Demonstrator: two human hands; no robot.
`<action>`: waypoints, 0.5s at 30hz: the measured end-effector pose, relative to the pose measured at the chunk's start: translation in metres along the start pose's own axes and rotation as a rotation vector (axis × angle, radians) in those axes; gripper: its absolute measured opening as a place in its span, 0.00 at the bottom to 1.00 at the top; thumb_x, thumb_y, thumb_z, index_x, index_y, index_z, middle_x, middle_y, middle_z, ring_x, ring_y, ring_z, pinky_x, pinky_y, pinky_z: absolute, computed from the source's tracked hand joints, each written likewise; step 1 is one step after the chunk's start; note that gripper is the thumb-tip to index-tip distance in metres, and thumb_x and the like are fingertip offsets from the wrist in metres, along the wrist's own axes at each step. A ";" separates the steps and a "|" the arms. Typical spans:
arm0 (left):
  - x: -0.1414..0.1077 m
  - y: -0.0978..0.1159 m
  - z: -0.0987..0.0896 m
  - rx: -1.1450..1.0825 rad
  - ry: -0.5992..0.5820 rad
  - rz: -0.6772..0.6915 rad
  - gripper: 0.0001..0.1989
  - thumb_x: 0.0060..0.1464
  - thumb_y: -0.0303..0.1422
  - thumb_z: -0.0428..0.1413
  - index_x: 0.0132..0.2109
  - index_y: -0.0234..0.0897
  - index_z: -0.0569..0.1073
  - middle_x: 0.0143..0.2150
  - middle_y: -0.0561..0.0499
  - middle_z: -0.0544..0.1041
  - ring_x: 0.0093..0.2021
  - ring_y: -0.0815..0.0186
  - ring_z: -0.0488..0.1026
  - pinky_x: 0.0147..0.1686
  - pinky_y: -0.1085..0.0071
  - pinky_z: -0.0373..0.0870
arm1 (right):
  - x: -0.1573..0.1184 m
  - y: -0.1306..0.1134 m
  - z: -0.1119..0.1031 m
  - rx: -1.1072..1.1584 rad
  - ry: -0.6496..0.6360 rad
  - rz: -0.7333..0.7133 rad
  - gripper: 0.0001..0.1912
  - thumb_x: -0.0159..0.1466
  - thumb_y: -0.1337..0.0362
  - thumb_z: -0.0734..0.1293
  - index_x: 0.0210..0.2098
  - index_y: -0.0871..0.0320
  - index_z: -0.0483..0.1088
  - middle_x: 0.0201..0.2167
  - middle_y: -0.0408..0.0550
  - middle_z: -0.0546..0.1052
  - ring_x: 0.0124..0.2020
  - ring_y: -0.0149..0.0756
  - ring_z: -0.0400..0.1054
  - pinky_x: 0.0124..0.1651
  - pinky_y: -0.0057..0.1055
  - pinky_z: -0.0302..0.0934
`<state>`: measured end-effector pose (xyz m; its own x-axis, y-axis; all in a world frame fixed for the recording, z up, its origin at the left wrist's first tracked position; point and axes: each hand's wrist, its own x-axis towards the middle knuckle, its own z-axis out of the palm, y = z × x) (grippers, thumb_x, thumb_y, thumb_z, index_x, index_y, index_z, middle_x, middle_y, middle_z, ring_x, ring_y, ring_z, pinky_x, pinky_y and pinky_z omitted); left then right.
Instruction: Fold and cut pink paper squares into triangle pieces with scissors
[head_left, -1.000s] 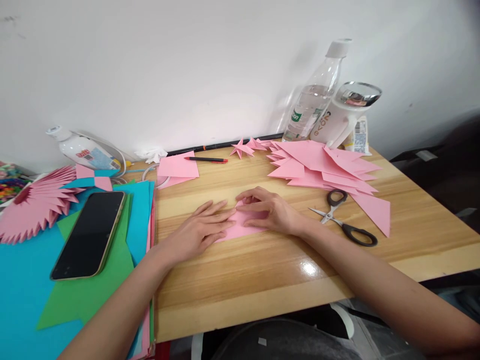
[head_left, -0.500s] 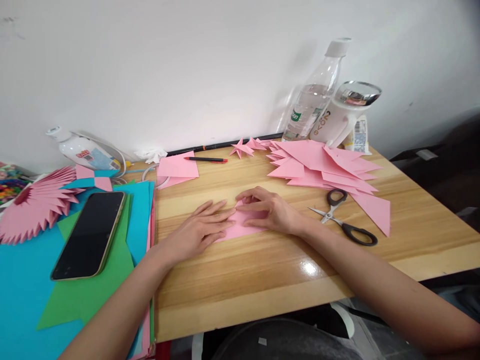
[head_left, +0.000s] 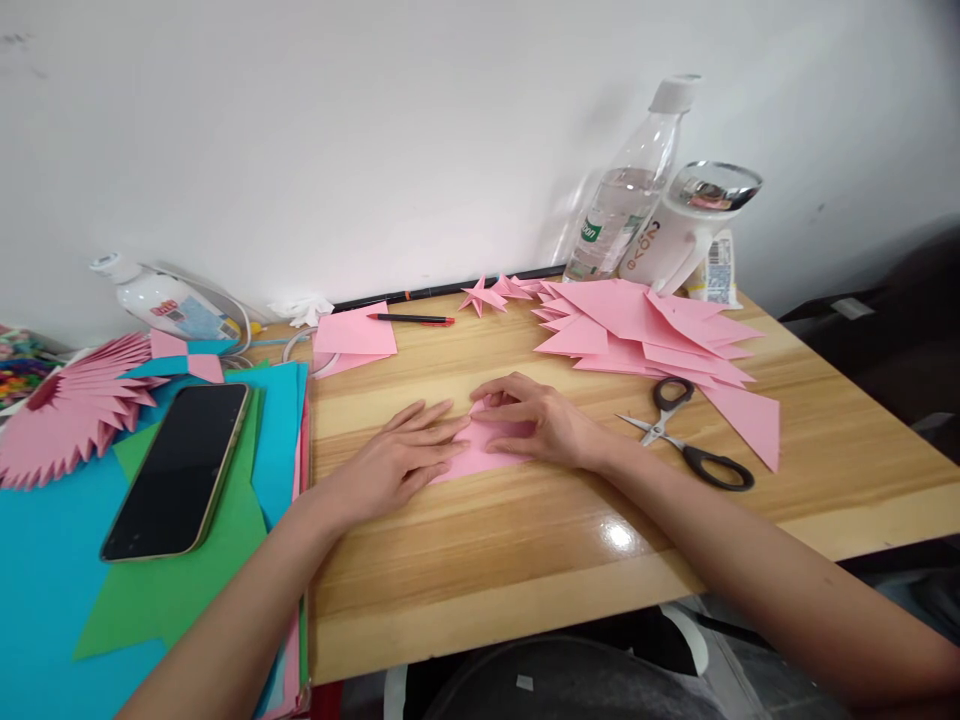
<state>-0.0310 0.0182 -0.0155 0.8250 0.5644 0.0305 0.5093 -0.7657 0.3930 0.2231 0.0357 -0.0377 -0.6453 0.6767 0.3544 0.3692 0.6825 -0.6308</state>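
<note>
**Two hands on a small piece of pink paper at a wooden table**

The pink paper (head_left: 484, 460) lies on the table (head_left: 450, 590), in front of the person and between the two hands, partly covered by their fingers. The left hand (head_left: 394, 460) is open and palm down, fingers spread, with its fingertips at the paper's left side. The right hand (head_left: 551, 425) has bent fingers, the forefinger reaching the paper's upper point and the thumb lower down — thumb and forefinger are apart, with pink showing between them.

Just beyond the right wrist lie the scissors (head_left: 658, 430), blades parted, tips toward the hands. Behind them is a loose pile of pointed pink pieces (head_left: 637, 325), one piece sticking out toward the table's right side. Small pink stars (head_left: 481, 296) sit by the wall, left of the pile. A clear bottle (head_left: 622, 210) and a white mug (head_left: 675, 235) with a shiny top stand behind the pile, a small packet (head_left: 720, 270) beside the mug.

Farther left, a dark pen (head_left: 412, 319) lies partly on a folded pink sheet (head_left: 354, 335). At the far left a phone (head_left: 178, 470) rests on green paper (head_left: 142, 600) over blue paper (head_left: 45, 570) — near a pleated pink fan shape (head_left: 82, 405) and a white bottle (head_left: 165, 300).
</note>
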 end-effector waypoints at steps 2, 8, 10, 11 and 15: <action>0.000 0.000 0.000 -0.003 0.005 0.005 0.18 0.64 0.34 0.45 0.60 0.48 0.64 0.64 0.53 0.62 0.68 0.63 0.48 0.64 0.52 0.48 | 0.000 0.000 0.001 -0.001 0.004 0.000 0.16 0.59 0.61 0.70 0.46 0.56 0.74 0.49 0.54 0.72 0.45 0.40 0.67 0.47 0.42 0.67; 0.001 0.000 0.000 -0.013 0.016 0.000 0.18 0.64 0.35 0.46 0.60 0.47 0.65 0.63 0.51 0.63 0.68 0.63 0.49 0.64 0.53 0.49 | 0.000 0.001 0.002 -0.007 0.012 -0.003 0.16 0.59 0.61 0.70 0.46 0.57 0.74 0.49 0.55 0.72 0.45 0.41 0.67 0.47 0.42 0.67; 0.000 -0.001 0.000 -0.023 0.018 -0.001 0.18 0.64 0.35 0.46 0.59 0.48 0.65 0.63 0.52 0.63 0.68 0.63 0.49 0.64 0.53 0.49 | 0.000 0.002 0.002 -0.009 0.016 -0.006 0.16 0.59 0.61 0.70 0.46 0.56 0.74 0.49 0.55 0.73 0.45 0.41 0.67 0.47 0.42 0.67; 0.000 -0.001 0.001 -0.027 0.019 -0.001 0.18 0.64 0.35 0.46 0.60 0.48 0.65 0.63 0.52 0.64 0.68 0.62 0.49 0.64 0.52 0.49 | 0.000 0.002 0.002 -0.010 0.019 -0.008 0.16 0.59 0.61 0.70 0.46 0.56 0.74 0.49 0.54 0.73 0.45 0.41 0.68 0.47 0.42 0.67; -0.001 -0.002 0.001 -0.033 0.015 -0.002 0.18 0.64 0.35 0.46 0.60 0.48 0.65 0.63 0.52 0.64 0.68 0.63 0.49 0.64 0.52 0.48 | -0.001 0.003 0.003 -0.013 0.027 -0.014 0.16 0.59 0.61 0.70 0.46 0.56 0.74 0.48 0.54 0.73 0.44 0.41 0.68 0.46 0.41 0.67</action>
<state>-0.0323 0.0189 -0.0167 0.8203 0.5703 0.0436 0.5019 -0.7542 0.4233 0.2223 0.0362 -0.0416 -0.6322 0.6740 0.3821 0.3691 0.6956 -0.6164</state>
